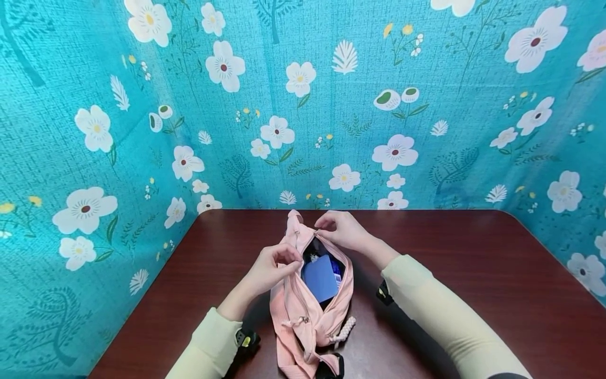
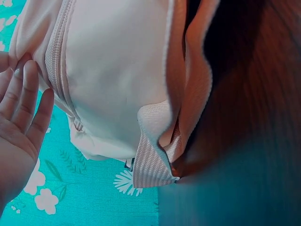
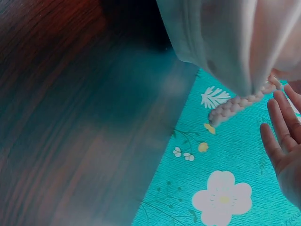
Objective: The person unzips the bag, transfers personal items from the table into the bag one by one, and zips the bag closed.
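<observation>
A pink fabric bag lies on the table with its main zip undone and its mouth spread. My left hand pinches the left edge of the mouth between thumb and fingers. In the left wrist view, that hand has fingertips at the pale fabric beside a zip. At the far end of the mouth, my right hand pinches the right edge near the zip's end. Inside the bag sits a flat blue square item, with a darker blue item partly hidden beside it.
A dark reddish-brown table carries the bag. Behind it and to the sides hangs a turquoise flowered cloth. A braided cord and a strap with a black buckle lie at the bag's near end.
</observation>
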`<state>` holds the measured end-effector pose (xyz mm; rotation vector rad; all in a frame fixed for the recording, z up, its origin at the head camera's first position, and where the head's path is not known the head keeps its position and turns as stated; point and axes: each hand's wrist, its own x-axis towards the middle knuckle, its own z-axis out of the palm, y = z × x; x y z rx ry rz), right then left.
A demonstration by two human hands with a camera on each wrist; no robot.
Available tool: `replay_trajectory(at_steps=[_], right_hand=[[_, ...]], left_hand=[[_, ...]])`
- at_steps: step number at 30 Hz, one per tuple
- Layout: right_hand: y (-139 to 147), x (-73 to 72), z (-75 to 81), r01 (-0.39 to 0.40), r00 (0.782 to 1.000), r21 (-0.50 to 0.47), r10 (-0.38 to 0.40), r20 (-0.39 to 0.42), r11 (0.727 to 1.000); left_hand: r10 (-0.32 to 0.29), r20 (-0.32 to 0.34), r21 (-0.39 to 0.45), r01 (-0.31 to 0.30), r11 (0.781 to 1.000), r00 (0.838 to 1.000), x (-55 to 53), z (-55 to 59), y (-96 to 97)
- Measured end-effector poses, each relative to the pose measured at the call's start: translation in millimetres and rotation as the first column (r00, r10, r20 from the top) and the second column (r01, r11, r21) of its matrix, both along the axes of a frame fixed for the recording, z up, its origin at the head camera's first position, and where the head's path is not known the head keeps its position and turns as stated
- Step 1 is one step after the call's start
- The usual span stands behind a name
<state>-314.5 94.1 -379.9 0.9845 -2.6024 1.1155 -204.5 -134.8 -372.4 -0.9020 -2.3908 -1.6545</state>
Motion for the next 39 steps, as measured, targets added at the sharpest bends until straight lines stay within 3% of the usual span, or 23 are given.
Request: replay_trajectory(at_steps=[11, 22, 26, 33, 39], right_hand=[[0, -4.7, -13.3, -0.013, 1.000, -0.023, 0.012, -0.009, 1.000], [-1, -3.1, -16.4, 0.006, 1.000, -0.015, -0.005, 0.028, 1.000], [-1, -3.5, -18.0, 0.032, 0.999, 0.043, -0.032, -0.017, 0.999], [-1, -5.9, -19.9, 0.031, 0.992, 0.098, -0.019, -0.124, 0.995], [1, -5.1, -18.6, 0.049, 0.985, 0.122, -0.027, -0.172, 0.991]], left_hand=[[-0.003, -0.002, -0.003, 0.003, 1.000, 1.000, 1.1, 1.0, 1.1], [-0.009, -0.012, -0.009, 0.009, 1.000, 1.000, 3.1, 2.4, 2.2], [-0.013, -0.016, -0.007, 0.013, 1.000, 1.000, 1.4, -0.2, 2.5], [-0.018, -0.006, -0.025, 0.018, 1.000, 1.000, -13.8, -22.7, -1.4], [-0.026, -0.017, -0.061, 0.025, 0.998, 1.000, -22.6, -18.3, -5.4]])
